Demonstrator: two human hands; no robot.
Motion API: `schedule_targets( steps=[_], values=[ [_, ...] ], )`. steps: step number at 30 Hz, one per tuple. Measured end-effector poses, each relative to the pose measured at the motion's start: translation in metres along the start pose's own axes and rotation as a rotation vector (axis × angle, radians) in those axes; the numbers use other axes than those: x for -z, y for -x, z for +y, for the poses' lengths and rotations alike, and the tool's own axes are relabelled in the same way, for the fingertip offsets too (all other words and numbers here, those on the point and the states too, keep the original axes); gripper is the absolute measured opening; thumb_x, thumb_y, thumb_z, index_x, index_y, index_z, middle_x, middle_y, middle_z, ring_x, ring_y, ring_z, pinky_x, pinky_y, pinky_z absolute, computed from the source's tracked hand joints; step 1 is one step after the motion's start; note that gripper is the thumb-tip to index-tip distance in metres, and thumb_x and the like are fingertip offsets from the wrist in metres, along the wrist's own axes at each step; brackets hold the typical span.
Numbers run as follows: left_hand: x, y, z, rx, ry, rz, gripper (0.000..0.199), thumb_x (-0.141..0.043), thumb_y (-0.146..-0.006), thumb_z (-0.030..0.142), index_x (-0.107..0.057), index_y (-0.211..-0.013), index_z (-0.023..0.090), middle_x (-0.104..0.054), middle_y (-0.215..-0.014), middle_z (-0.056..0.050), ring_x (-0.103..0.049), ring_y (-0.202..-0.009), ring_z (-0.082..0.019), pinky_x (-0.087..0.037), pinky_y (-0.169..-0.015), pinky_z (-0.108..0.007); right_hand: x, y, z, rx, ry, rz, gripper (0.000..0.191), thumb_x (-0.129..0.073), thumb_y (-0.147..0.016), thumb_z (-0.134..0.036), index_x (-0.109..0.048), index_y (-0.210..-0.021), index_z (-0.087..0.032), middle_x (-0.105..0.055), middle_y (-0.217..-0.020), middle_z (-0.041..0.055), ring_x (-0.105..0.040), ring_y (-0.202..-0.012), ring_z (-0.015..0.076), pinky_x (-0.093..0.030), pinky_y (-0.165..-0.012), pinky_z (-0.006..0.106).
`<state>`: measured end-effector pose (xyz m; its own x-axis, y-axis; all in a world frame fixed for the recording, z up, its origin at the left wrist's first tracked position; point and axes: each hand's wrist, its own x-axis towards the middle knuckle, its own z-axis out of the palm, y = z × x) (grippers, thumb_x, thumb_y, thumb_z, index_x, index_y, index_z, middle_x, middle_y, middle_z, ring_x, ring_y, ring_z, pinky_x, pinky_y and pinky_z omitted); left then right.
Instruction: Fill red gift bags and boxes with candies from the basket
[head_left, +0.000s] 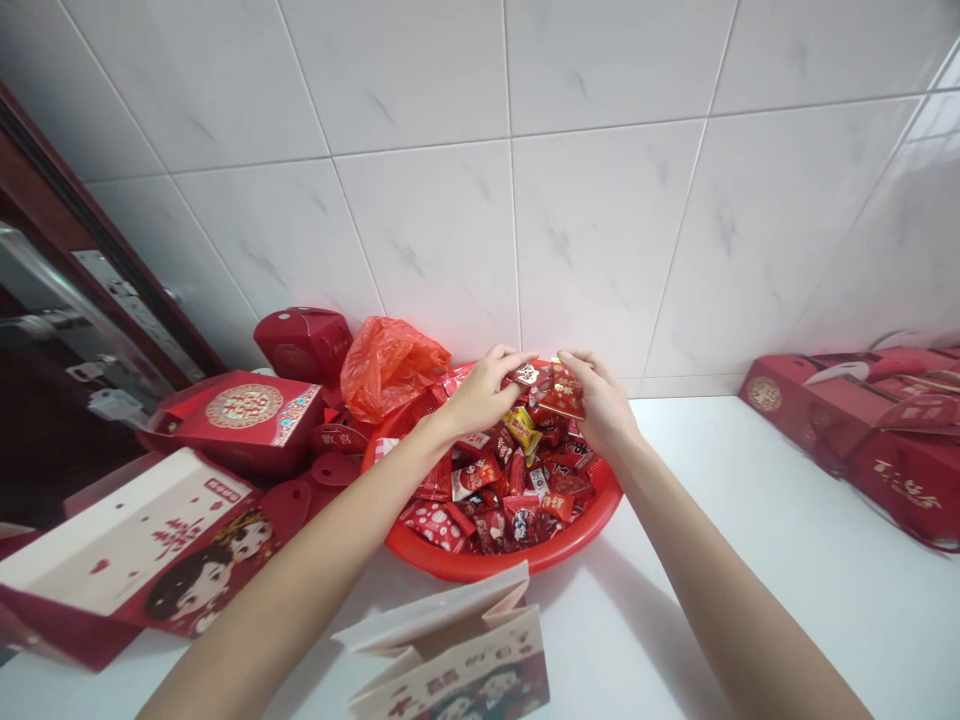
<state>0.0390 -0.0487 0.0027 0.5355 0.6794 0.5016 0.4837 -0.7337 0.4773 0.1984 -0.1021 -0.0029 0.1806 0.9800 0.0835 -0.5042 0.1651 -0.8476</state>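
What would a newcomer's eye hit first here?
The red basket at centre, heaped with shiny wrapped sweets, one bright yellow among the reds. Both hands meet over its far side: the right hand grips a red packet, the left hand close beside it. Next, the open paper bag in front, bottom centre.

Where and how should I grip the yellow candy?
Probably pinch the yellow candy across its middle, coming from above: it lies on top, its upper face largely uncovered, while red-wrapped candies crowd its sides in the red basket.
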Motion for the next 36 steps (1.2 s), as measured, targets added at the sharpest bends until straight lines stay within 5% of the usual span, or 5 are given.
schedule_targets(
  steps=[4,8,17,24,36],
  values=[
    [-0.002,0.001,0.003,-0.055,-0.026,0.000,0.062,-0.049,-0.076,0.004,-0.059,-0.136,0.017,-0.060,-0.118,-0.009,-0.058,-0.115,-0.022,-0.045,-0.105,-0.036,0.004,0.003,0.000,0.032,0.104,-0.066,0.051,-0.086,-0.057,-0.023,-0.056,-0.099,-0.021,-0.071,-0.075,-0.0021,-0.068,-0.062,0.0158,-0.056,-0.058,0.027],
    [0.001,0.000,0.002,-0.078,0.101,0.048,0.070,-0.053,-0.069,0.005,-0.056,-0.138,0.018,-0.060,-0.124,-0.009,-0.058,-0.119,-0.023,-0.046,-0.106,-0.035,0.007,0.003,0.001,0.096,0.147,-0.081,0.053,-0.084,-0.054,-0.019,-0.058,-0.100,-0.020,-0.072,-0.077,-0.0010,-0.068,-0.064,0.0163,-0.056,-0.061,0.030],
    [0.003,-0.005,-0.003,0.168,0.535,0.117,0.034,-0.073,-0.073,0.032,-0.070,-0.100,0.012,-0.073,-0.093,-0.007,-0.068,-0.083,-0.019,-0.055,-0.084,-0.035,0.007,-0.002,0.004,0.213,0.138,0.017,0.047,-0.081,-0.055,-0.019,-0.061,-0.098,-0.019,-0.070,-0.076,-0.0021,-0.066,-0.066,0.0150,-0.055,-0.063,0.029],
    [0.003,-0.005,0.001,0.181,0.676,0.222,0.040,-0.084,-0.066,0.039,-0.065,-0.089,0.013,-0.071,-0.086,-0.004,-0.067,-0.075,-0.014,-0.055,-0.076,-0.029,0.003,-0.007,-0.003,0.027,-0.068,0.105,0.030,-0.060,-0.063,-0.013,-0.056,-0.091,-0.021,-0.067,-0.067,-0.0031,-0.066,-0.059,0.0152,-0.054,-0.052,0.026],
    [-0.008,-0.005,0.005,0.185,0.611,0.130,0.043,-0.083,-0.064,0.051,-0.060,-0.076,0.016,-0.066,-0.074,0.000,-0.063,-0.070,-0.013,-0.052,-0.073,-0.029,0.008,-0.013,-0.001,-0.021,-0.199,-0.030,0.029,-0.058,-0.058,-0.010,-0.063,-0.085,-0.019,-0.071,-0.074,-0.0004,-0.064,-0.063,0.0149,-0.056,-0.055,0.026]
  ],
)
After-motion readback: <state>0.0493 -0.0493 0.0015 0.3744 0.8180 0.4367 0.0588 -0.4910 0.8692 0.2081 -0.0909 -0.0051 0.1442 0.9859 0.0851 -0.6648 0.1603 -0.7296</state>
